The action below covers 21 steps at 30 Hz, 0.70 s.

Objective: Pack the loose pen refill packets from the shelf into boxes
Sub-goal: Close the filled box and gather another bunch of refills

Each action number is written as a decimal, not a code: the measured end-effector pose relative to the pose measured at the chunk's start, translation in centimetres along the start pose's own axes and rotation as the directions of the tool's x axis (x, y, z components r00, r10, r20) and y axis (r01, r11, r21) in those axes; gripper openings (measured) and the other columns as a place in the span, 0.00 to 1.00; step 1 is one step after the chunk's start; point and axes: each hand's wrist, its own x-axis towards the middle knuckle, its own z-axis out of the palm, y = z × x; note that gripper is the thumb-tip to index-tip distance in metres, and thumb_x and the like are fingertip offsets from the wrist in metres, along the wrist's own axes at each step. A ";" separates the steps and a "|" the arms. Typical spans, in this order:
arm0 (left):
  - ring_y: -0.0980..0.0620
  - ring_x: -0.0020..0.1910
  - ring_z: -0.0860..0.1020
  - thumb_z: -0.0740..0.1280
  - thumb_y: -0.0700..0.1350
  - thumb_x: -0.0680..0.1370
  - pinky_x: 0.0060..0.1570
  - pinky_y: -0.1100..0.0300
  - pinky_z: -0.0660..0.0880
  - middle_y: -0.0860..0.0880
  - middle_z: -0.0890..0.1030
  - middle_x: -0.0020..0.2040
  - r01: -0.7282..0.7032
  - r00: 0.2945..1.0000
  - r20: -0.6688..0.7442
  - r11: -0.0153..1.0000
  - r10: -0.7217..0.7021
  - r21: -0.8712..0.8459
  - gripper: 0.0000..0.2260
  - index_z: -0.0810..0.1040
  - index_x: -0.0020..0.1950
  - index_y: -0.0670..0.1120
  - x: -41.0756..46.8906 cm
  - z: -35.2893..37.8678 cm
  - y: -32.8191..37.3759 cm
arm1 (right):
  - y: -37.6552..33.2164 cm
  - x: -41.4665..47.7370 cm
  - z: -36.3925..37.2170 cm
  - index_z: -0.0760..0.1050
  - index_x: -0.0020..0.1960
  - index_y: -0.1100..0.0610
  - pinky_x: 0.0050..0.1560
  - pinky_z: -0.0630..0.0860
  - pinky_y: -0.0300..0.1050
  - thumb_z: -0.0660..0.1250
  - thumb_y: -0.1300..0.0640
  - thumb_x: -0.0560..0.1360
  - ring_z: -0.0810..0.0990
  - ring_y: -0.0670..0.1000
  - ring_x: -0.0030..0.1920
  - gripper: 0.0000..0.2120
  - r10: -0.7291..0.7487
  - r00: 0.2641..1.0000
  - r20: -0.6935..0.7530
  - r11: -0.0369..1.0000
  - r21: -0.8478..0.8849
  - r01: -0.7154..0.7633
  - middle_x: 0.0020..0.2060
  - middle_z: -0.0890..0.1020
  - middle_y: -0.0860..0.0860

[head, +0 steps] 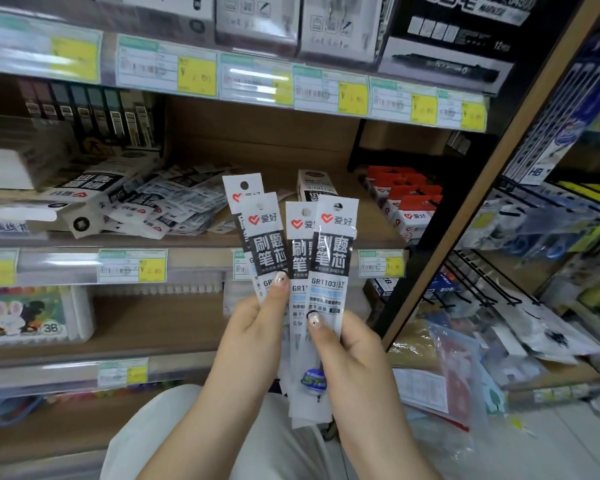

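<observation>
Refill packets (331, 258), four, fanned upright: two pinched in left hand (257, 327), two in right hand (354, 358), hands side by side. Loose pile (167, 209) on shelf (205, 241) beyond left hand: still unpacked. Box (84, 190) beside pile. Packing judged barely begun.

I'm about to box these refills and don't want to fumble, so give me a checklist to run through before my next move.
1. Left hand grip: ok, thumb pinches the left pair of packets.
2. Right hand grip: ok, thumb pinches the right pair of packets.
3. Packets squared into one stack: not ok, all four are fanned out.
4. Same model on all: cannot tell, only the front right one shows GR1103 in full.
5. Box ready to fill: cannot tell, the white box behind shows no opening.
6. Loose pile cleared: not ok, many packets lie heaped.
</observation>
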 end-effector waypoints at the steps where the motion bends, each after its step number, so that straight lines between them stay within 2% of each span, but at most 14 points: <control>1: 0.71 0.37 0.79 0.57 0.52 0.79 0.31 0.78 0.70 0.68 0.82 0.35 -0.006 1.000 -0.006 1.000 0.006 0.029 0.19 0.81 0.35 0.69 -0.2 0.1 0.1 | 0.0 -0.1 0.0 0.80 0.48 0.42 0.55 0.77 0.58 0.63 0.49 0.72 0.83 0.47 0.49 0.08 -0.006 1.000 -0.002 1.000 -0.012 0.006 0.45 0.85 0.47; 4: 0.75 0.40 0.77 0.55 0.52 0.80 0.33 0.81 0.68 0.73 0.79 0.36 -0.018 1.000 0.007 0.998 0.018 0.065 0.21 0.78 0.35 0.74 -0.7 0.6 0.4 | -0.1 -0.3 0.0 0.80 0.48 0.41 0.54 0.78 0.52 0.63 0.57 0.78 0.83 0.45 0.49 0.12 -0.008 1.000 0.000 1.000 -0.027 0.008 0.45 0.85 0.44; 7: 0.73 0.45 0.78 0.57 0.56 0.78 0.39 0.80 0.69 0.71 0.81 0.42 -0.079 0.996 0.044 0.996 0.077 0.047 0.14 0.79 0.41 0.72 -0.8 0.9 0.2 | -0.3 -0.2 -0.1 0.81 0.46 0.40 0.48 0.78 0.42 0.63 0.58 0.78 0.83 0.43 0.47 0.14 -0.018 1.000 -0.024 1.000 -0.026 0.018 0.44 0.85 0.44; 9: 0.65 0.48 0.81 0.63 0.55 0.77 0.44 0.74 0.73 0.63 0.84 0.46 -0.093 0.991 0.101 0.996 0.090 0.018 0.08 0.81 0.46 0.66 -0.6 0.9 0.0 | -0.3 -0.1 -0.1 0.81 0.48 0.42 0.49 0.78 0.44 0.64 0.52 0.75 0.83 0.45 0.47 0.09 -0.009 1.000 -0.029 1.000 0.004 0.009 0.44 0.86 0.45; 11: 0.58 0.47 0.82 0.66 0.53 0.75 0.43 0.69 0.75 0.56 0.85 0.45 -0.061 0.992 0.104 0.997 0.064 -0.037 0.06 0.83 0.47 0.60 -0.4 0.8 -0.2 | -0.3 0.0 -0.3 0.81 0.48 0.44 0.51 0.79 0.47 0.64 0.49 0.72 0.84 0.46 0.48 0.09 0.016 1.000 -0.019 0.999 0.049 -0.015 0.44 0.86 0.46; 13: 0.54 0.48 0.83 0.65 0.53 0.72 0.42 0.66 0.76 0.52 0.85 0.46 0.006 0.994 0.105 0.992 0.007 -0.124 0.09 0.84 0.48 0.56 -0.4 0.7 -0.5 | -0.3 0.0 -0.5 0.81 0.48 0.46 0.51 0.79 0.48 0.67 0.47 0.73 0.84 0.48 0.48 0.07 0.043 0.999 0.005 0.994 0.100 -0.043 0.44 0.86 0.48; 16: 0.50 0.49 0.83 0.66 0.56 0.70 0.45 0.60 0.77 0.48 0.85 0.48 0.091 0.991 0.115 0.974 -0.069 -0.206 0.14 0.84 0.50 0.52 -0.5 0.5 -0.5 | -0.5 0.0 -0.8 0.83 0.45 0.48 0.46 0.80 0.44 0.65 0.48 0.69 0.84 0.49 0.46 0.10 0.107 0.992 0.061 0.957 0.264 -0.119 0.43 0.86 0.52; 18: 0.50 0.48 0.83 0.67 0.59 0.69 0.44 0.60 0.78 0.48 0.85 0.47 0.123 0.988 0.115 0.968 -0.099 -0.220 0.15 0.84 0.49 0.52 -0.3 0.4 -0.6 | -0.6 0.1 -1.1 0.83 0.45 0.49 0.48 0.81 0.48 0.65 0.48 0.66 0.84 0.50 0.46 0.13 0.136 0.983 0.122 0.925 0.341 -0.170 0.44 0.86 0.53; 19: 0.50 0.48 0.83 0.66 0.59 0.69 0.45 0.59 0.77 0.48 0.85 0.47 0.128 0.988 0.113 0.969 -0.105 -0.213 0.15 0.84 0.48 0.53 -0.2 0.4 -0.6 | -0.6 0.1 -1.2 0.83 0.46 0.50 0.49 0.81 0.51 0.66 0.48 0.65 0.84 0.51 0.46 0.13 0.141 0.979 0.147 0.917 0.354 -0.185 0.44 0.86 0.54; 21: 0.50 0.48 0.83 0.66 0.60 0.69 0.47 0.55 0.76 0.49 0.86 0.47 0.134 0.987 0.111 0.973 -0.115 -0.186 0.15 0.84 0.48 0.54 0.0 0.4 -0.7 | -0.6 0.0 -1.2 0.83 0.45 0.50 0.46 0.81 0.48 0.66 0.48 0.65 0.84 0.51 0.43 0.13 0.147 0.975 0.164 0.923 0.331 -0.195 0.42 0.86 0.53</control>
